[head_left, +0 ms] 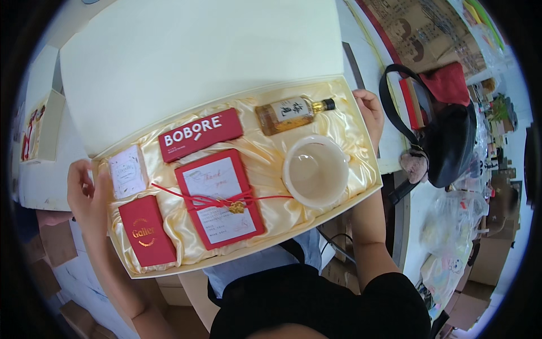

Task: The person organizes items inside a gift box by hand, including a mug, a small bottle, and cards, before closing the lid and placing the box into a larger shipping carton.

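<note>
My left hand (87, 190) grips the left end of a cream gift box (254, 263), and my right hand (370, 114) holds its right end. The box's lid (203, 51) is raised behind it. On the yellow satin lining (271, 169) lie a small amber bottle (284, 115) with a black cap and a white ceramic cup (315, 171), seen from above. Left of these are a long red carton (201, 134), a red card packet (220, 203) tied with red cord and a gold charm (236, 207), a small white box (128, 171) and a red box (147, 231).
Another open gift box (42, 127) stands on the white table (70, 169) at the left. To the right are a black handbag (449, 140), a red cloth (446, 82), a printed cardboard carton (427, 34) and clear plastic bags (453, 220). Cardboard boxes (57, 245) sit on the floor.
</note>
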Available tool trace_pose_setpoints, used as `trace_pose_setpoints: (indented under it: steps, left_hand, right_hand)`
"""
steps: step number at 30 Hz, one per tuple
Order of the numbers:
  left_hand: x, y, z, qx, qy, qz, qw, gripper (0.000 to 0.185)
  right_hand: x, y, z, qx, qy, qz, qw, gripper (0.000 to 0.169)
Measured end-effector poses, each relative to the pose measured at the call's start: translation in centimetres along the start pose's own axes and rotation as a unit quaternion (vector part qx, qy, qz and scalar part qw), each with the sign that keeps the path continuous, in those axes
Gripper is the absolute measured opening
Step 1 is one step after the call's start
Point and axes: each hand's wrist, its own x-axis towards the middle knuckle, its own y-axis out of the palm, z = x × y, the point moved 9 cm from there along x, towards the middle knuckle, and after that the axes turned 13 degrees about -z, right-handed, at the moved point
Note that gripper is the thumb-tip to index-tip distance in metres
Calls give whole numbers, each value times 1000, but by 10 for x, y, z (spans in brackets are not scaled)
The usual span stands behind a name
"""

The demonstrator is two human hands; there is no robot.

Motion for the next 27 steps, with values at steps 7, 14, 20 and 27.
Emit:
trace_pose_setpoints:
  steps: [7, 14, 20, 27]
  left_hand:
    - [-48, -31, -50, 218, 132, 83, 963, 23]
    - [-58, -40, -38, 240, 35, 109, 964, 39]
    - [-59, -36, -43, 261, 87, 85, 958, 15]
    - [-53, -29, -41, 177, 93, 82, 976, 9]
  right_hand:
    - [11, -18, 11, -250, -197, -17, 948, 10]
    - [9, -34, 3, -45, -8, 65, 997, 20]
    - [-6, -36, -9, -57, 17, 57, 997, 19]
    - [-9, -25, -12, -72, 56, 55, 994, 17]
